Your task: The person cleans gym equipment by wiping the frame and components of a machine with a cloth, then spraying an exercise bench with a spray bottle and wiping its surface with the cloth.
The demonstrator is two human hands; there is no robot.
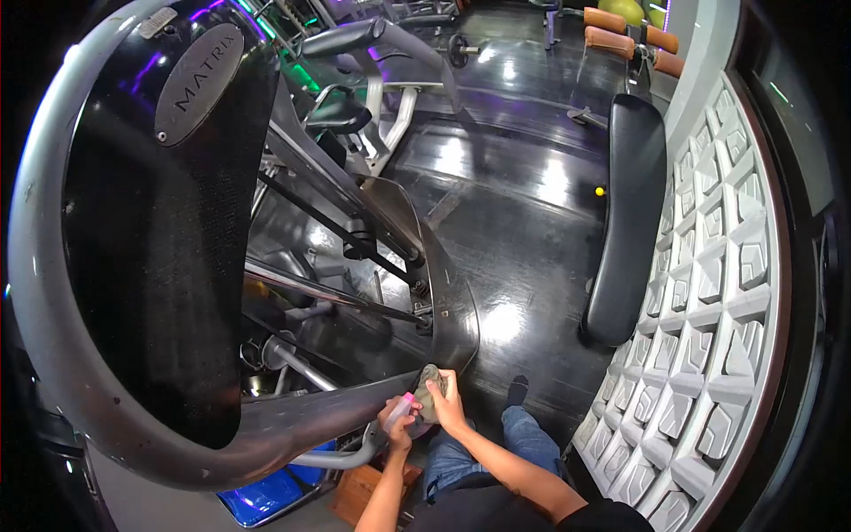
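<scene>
My left hand (395, 420) is wrapped round a small translucent bottle (399, 411) with a bright pink top, which is tilted. Close beside it, my right hand (448, 403) grips a crumpled grey-green cloth (429, 395). The cloth and the bottle's top are side by side, and I cannot tell whether they touch. Both hands are in front of my body, next to the lower grey frame tube (346, 403) of a gym machine. What the bottle contains is not visible.
A large black machine panel (168, 230) marked MATRIX fills the left. A black padded bench (628, 222) lies along the white relief wall (709, 355) at the right. A small yellow ball (600, 191) is beside the bench. Below are a blue object (261, 498) and a wooden box (363, 493).
</scene>
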